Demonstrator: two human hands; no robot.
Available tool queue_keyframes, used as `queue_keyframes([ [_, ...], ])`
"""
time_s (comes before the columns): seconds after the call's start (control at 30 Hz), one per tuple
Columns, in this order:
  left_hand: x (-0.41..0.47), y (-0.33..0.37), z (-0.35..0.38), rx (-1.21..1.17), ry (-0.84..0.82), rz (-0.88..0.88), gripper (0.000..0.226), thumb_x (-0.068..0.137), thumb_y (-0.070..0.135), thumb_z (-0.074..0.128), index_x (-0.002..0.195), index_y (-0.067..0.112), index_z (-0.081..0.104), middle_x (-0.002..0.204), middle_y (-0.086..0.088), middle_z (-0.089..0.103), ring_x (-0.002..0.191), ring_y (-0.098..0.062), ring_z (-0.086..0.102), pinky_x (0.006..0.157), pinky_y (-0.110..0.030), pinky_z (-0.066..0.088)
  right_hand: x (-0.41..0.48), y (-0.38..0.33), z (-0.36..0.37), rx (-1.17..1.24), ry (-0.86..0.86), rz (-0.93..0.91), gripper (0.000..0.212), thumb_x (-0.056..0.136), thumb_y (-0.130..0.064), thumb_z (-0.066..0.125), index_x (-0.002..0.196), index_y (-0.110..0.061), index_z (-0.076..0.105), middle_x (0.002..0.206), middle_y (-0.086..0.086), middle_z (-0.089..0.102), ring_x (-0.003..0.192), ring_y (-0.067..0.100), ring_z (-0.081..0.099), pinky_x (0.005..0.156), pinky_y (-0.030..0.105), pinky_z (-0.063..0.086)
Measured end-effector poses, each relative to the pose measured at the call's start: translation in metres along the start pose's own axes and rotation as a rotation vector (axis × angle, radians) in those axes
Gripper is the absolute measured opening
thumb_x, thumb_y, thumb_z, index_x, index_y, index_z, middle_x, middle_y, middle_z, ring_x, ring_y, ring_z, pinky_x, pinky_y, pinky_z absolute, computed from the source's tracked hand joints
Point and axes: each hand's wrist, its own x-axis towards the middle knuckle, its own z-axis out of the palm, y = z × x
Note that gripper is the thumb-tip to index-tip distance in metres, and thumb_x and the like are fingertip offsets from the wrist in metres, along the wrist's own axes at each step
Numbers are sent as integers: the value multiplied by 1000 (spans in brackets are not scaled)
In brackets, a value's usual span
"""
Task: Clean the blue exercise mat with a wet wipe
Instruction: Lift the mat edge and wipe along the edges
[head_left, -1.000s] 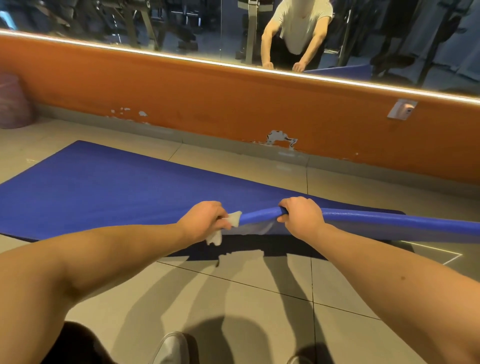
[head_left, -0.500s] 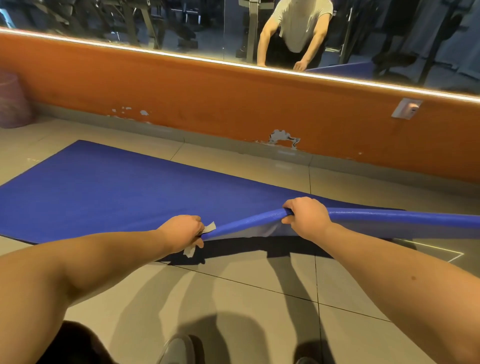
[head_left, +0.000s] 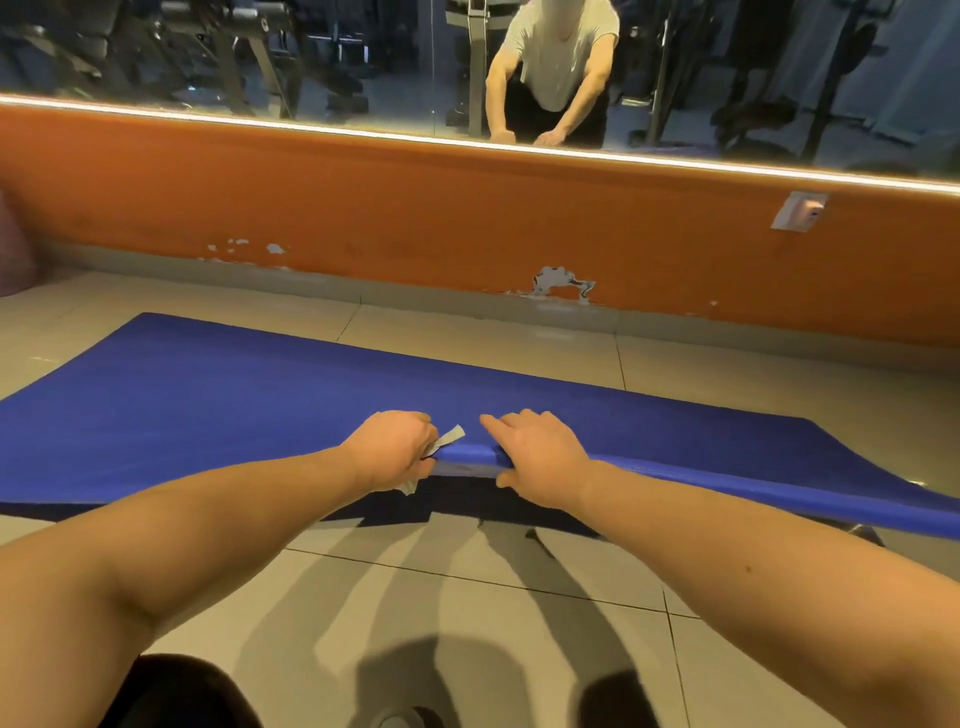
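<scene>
Blue exercise mat: lying on tiled floor beside orange wall, near edge raised. Left hand: clutching wet wipe against that edge. Right hand: pinching edge, thumb beneath.

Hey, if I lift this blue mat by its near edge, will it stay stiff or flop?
Probably floppy: the blue mat bends up only where the right hand holds its near edge, while the far part lies flat. Likely light, since its edge looks thin.
</scene>
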Motion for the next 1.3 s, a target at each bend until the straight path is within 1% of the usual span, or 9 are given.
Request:
queue_keyframes([
  [0.13, 4, 1, 7, -75, 15, -20, 18, 93, 35, 61, 96, 19, 69, 90, 0, 62, 74, -19, 62, 69, -33, 55, 37, -31, -2, 26, -108, 130, 15, 93, -23, 66, 103, -21, 55, 102, 4, 62, 86, 25, 55, 72, 35, 42],
  [0.2, 2, 1, 9, -135, 15, -49, 17, 92, 35, 64, 92, 18, 67, 88, -2, 62, 72, -19, 61, 67, -33, 53, 42, -34, -4, 73, -130, 185, 10, 91, -19, 63, 93, -23, 54, 93, 2, 60, 81, 25, 55, 67, 34, 42],
  [0.33, -13, -12, 11, -367, 43, 37, 20, 93, 36, 51, 81, 22, 58, 86, -2, 51, 72, -20, 54, 68, -40, 51, 45, -41, -11, 107, -77, 252, 8, 88, -19, 63, 93, -24, 59, 90, 0, 62, 82, 23, 58, 66, 34, 46],
  [0.47, -24, -28, 10, -323, 53, 171, 23, 105, 27, 37, 98, 25, 59, 93, -2, 49, 81, -22, 52, 77, -41, 48, 41, -45, -20, 118, -85, 291, 8, 89, -18, 62, 93, -24, 64, 94, 1, 65, 87, 24, 60, 68, 35, 50],
  [0.57, -25, -27, 2, -190, 87, 156, 22, 104, 33, 44, 111, 23, 62, 97, -1, 52, 82, -21, 55, 74, -40, 51, 34, -48, -26, 125, -88, 322, 7, 92, -17, 61, 95, -23, 64, 97, 3, 66, 90, 25, 61, 68, 34, 46],
  [0.7, -25, -17, -10, -94, 256, 123, 19, 96, 36, 56, 96, 19, 65, 93, 1, 50, 80, -20, 53, 67, -37, 50, 30, -47, -26, 135, 10, 352, 6, 92, -18, 60, 92, -23, 62, 94, 3, 65, 86, 25, 59, 67, 34, 44],
  [0.83, -15, -7, -15, -50, 276, 165, 18, 97, 29, 59, 105, 15, 67, 101, -2, 54, 86, -19, 54, 72, -37, 51, 34, -45, -23, 151, 114, 368, 6, 93, -16, 60, 94, -21, 63, 91, 1, 63, 83, 24, 56, 67, 35, 43],
  [1.07, -24, -38, -7, 85, 136, -26, 20, 92, 16, 67, 111, 11, 66, 103, -6, 56, 88, -24, 58, 73, -33, 50, 39, -27, -18, 208, 128, 325, 22, 93, -14, 58, 109, -22, 71, 106, 2, 69, 95, 27, 63, 75, 37, 55],
  [1.3, -39, -72, 2, -141, 102, -212, 22, 96, 22, 55, 92, 11, 73, 91, -5, 62, 78, -27, 67, 64, -32, 54, 45, -29, -12, 226, 141, 280, 23, 89, -9, 57, 103, -19, 72, 96, 3, 70, 87, 27, 62, 72, 34, 52],
])
